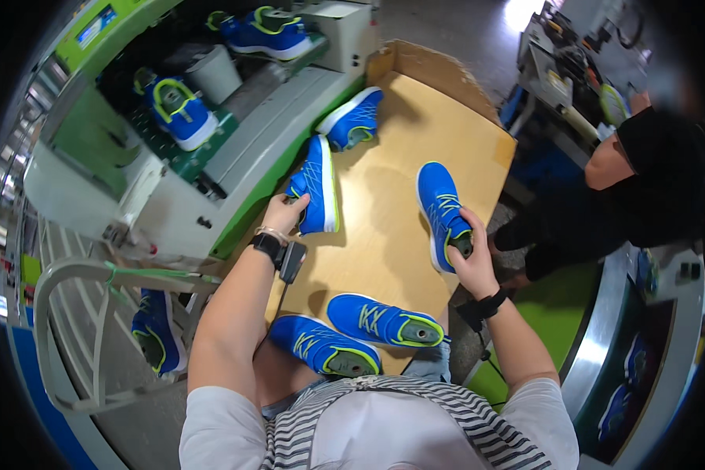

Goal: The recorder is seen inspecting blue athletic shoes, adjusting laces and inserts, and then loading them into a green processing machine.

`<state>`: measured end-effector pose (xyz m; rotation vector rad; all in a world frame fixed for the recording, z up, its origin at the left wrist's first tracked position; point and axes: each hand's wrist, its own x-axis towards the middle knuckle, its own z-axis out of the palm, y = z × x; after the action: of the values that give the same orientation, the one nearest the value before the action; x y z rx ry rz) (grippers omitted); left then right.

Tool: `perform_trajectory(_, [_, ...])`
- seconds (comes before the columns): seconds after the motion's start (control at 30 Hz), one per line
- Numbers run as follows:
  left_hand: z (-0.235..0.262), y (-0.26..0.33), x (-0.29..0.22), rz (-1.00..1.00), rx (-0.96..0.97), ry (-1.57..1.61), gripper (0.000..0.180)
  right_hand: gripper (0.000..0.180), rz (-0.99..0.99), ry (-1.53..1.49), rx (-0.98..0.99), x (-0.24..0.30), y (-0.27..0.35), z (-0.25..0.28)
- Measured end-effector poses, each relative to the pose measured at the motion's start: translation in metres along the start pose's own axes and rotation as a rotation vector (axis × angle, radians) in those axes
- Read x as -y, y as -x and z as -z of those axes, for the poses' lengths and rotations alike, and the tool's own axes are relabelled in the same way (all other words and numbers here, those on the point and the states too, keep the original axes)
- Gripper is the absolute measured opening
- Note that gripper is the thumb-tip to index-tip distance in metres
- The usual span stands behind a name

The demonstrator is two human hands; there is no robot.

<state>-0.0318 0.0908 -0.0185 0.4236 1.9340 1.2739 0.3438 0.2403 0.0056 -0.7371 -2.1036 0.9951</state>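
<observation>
Gripping the right-hand shoe (437, 196) near its heel, your right hand (475, 262) closes round it, toe pointing away; your left hand (284, 214) pinches the left-hand shoe (318, 184), sole rightward, both over the table (392, 168).

Place: shoe factory workshop
Machine (145, 200): white-and-green, blue shoes (188, 117) inside
Counter (423, 102): 5 matching shoes (437, 188) on or over it
Screen (95, 28): lit, on green panel (69, 56)
Co-worker (642, 184): nearby, at right
</observation>
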Motion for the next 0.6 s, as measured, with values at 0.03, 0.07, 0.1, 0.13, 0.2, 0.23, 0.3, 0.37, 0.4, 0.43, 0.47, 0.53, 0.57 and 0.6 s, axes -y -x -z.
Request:
perform_trajectory(0.03, [-0.009, 0.005, 0.004, -0.059, -0.113, 0.051, 0.077, 0.066, 0.007, -0.003, -0.011, 0.006, 0.002, 0.001])
perform_trajectory(0.07, [-0.024, 0.012, -0.004, -0.159, -0.06, 0.125, 0.086, 0.066, 0.025, 0.03, -0.05, 0.006, 0.007, 0.0])
perform_trajectory(0.1, [-0.039, 0.023, -0.01, -0.172, -0.073, 0.047, 0.092, 0.066, 0.045, 0.062, -0.085, 0.005, 0.014, 0.0])
perform_trajectory(0.13, [-0.047, 0.027, -0.01, -0.249, -0.157, -0.102, 0.093, 0.066, 0.074, 0.081, -0.095, 0.009, 0.017, -0.002])
perform_trajectory(0.2, [-0.077, 0.03, -0.01, -0.378, -0.316, -0.134, 0.098, 0.066, 0.1, 0.106, -0.122, 0.008, 0.028, -0.004])
perform_trajectory(0.23, [-0.087, 0.031, -0.01, -0.379, -0.323, -0.13, 0.098, 0.066, 0.125, 0.123, -0.141, 0.009, 0.033, -0.004])
perform_trajectory(0.3, [-0.1, 0.029, -0.01, -0.363, -0.193, 0.213, 0.101, 0.067, 0.13, 0.14, -0.141, 0.008, 0.04, -0.004])
perform_trajectory(0.37, [-0.103, 0.036, -0.016, -0.275, -0.15, 0.289, 0.099, 0.069, 0.175, 0.132, -0.178, 0.005, 0.044, -0.004])
perform_trajectory(0.4, [-0.102, 0.034, -0.004, -0.334, -0.151, 0.172, 0.097, 0.07, 0.181, 0.15, -0.181, 0.005, 0.046, -0.005])
perform_trajectory(0.43, [-0.098, 0.032, 0.007, -0.393, -0.155, 0.054, 0.094, 0.07, 0.187, 0.148, -0.179, 0.004, 0.045, -0.005])
perform_trajectory(0.47, [-0.095, 0.046, 0.007, -0.426, -0.105, -0.138, 0.096, 0.07, 0.177, 0.141, -0.178, 0.001, 0.046, -0.006])
perform_trajectory(0.53, [-0.089, 0.076, 0.012, -0.497, -0.012, -0.202, 0.085, 0.07, 0.163, 0.146, -0.168, 0.001, 0.046, -0.008])
perform_trajectory(0.57, [-0.084, 0.085, 0.015, -0.557, -0.014, -0.242, 0.083, 0.07, 0.158, 0.159, -0.16, 0.004, 0.044, -0.006])
perform_trajectory(0.6, [-0.078, 0.091, 0.016, -0.547, -0.025, -0.248, 0.083, 0.07, 0.145, 0.15, -0.148, 0.006, 0.04, -0.004])
